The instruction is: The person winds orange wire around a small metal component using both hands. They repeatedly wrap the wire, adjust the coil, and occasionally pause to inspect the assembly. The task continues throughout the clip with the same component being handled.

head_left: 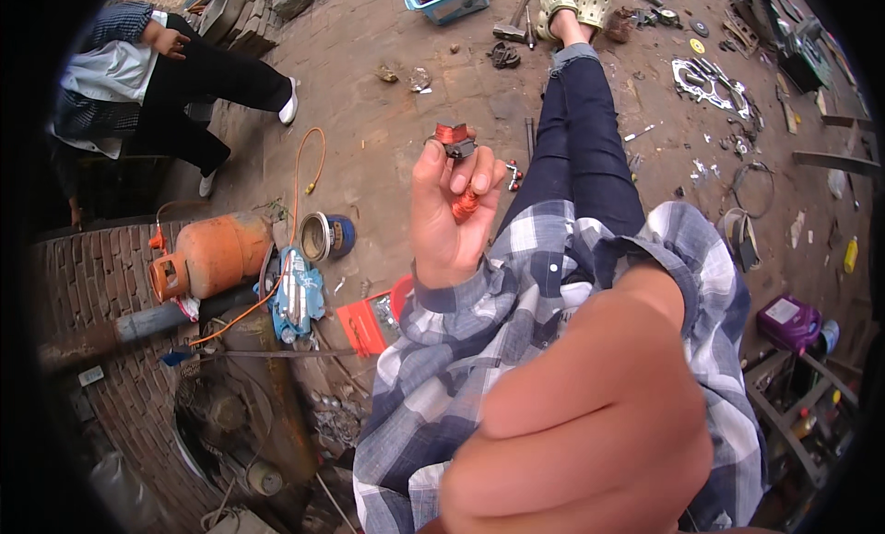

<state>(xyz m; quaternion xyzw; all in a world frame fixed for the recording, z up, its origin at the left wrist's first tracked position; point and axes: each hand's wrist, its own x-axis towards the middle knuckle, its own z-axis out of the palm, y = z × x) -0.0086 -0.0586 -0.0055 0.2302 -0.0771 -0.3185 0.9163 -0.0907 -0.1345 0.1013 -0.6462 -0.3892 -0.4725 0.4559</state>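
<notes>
My left hand (pixel 441 234) is raised over my lap with its fingers closed on a copper-wound coil (pixel 451 134). The coil has a dark metal core piece (pixel 460 151), and more red-brown copper winding (pixel 466 205) shows against the palm beneath the fingers. Very near the camera, my right hand (pixel 576 433) is curled closed with its back toward me. Whatever it holds, if anything, is hidden. The two hands are apart.
A blue basket (pixel 448 9) of copper pieces and a hammer (pixel 513 31) lie ahead. Left are an orange gas cylinder (pixel 226 255), its hose, a red box (pixel 364 324) and a walking person (pixel 175 87). Right are a metal gasket (pixel 710 87), scattered parts and a purple jug (pixel 788 322).
</notes>
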